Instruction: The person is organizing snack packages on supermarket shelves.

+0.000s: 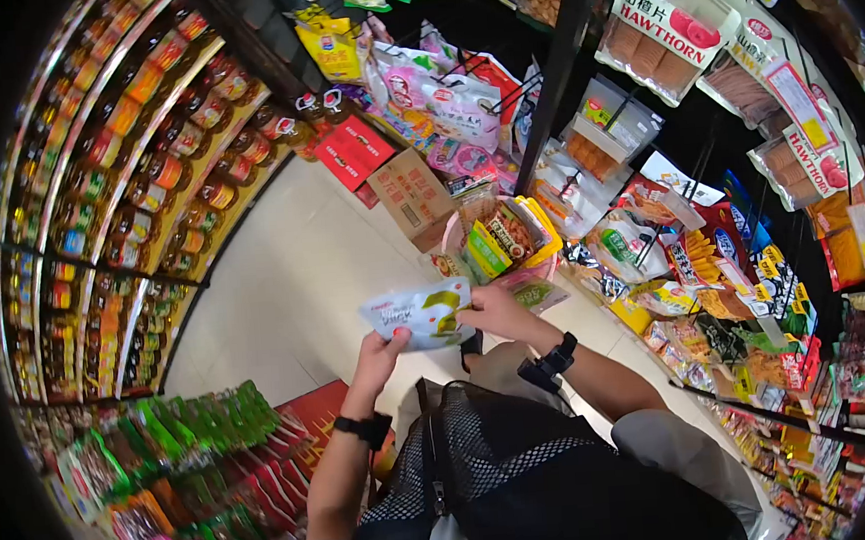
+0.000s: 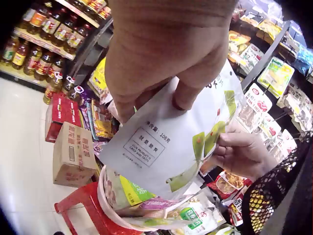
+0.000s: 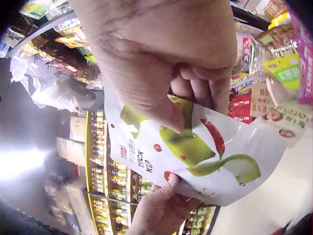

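A white bag of thick kelp snack, printed with green kelp strips and red chillies, is held between both hands in front of the body. My left hand pinches its left end, thumb on the front. My right hand grips the opposite end, with the thumb over the printed kelp in the right wrist view. The left wrist view shows small dark print on the bag, including a boxed panel. Just beyond the bag stands a pinkish round basket filled with snack packs.
A red stool stands under the basket. Cardboard boxes and a red carton sit on the floor behind. Bottle shelves curve along the left. Hanging snack bags line the right, and packets lie lower left.
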`<state>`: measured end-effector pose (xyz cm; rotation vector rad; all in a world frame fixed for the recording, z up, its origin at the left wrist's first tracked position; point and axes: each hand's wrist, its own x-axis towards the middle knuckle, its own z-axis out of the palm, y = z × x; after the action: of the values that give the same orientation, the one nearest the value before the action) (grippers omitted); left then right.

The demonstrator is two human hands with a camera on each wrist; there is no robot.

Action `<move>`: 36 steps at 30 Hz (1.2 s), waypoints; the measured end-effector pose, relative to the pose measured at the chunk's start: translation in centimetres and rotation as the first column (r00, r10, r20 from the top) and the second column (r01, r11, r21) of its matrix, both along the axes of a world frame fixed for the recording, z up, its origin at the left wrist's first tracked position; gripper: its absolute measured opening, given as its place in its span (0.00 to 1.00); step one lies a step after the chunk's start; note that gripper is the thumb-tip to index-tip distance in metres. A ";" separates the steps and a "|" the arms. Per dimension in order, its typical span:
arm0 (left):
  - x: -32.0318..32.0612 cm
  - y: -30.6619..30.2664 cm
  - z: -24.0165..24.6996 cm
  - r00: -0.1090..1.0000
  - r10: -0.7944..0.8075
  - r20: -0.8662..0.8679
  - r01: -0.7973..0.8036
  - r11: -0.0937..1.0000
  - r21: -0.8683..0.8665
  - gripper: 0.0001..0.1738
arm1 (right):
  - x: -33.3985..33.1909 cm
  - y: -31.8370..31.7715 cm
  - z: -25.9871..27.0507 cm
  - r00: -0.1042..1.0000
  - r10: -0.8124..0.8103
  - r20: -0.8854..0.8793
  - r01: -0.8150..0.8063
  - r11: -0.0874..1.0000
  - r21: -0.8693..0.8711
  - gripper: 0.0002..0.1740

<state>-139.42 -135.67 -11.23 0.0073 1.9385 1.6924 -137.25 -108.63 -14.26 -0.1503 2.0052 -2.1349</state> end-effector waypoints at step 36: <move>-28.1 18.4 -21.5 0.259 -0.957 -0.134 0.863 0.292 -0.413 0.16 | -7.5 -3.2 -12.5 0.507 -0.837 0.208 0.258 0.378 0.889 0.17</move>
<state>-167.57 -117.26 -32.77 1.2342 1.7186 0.5860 -144.75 -111.81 -26.72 1.4983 2.4222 -0.9448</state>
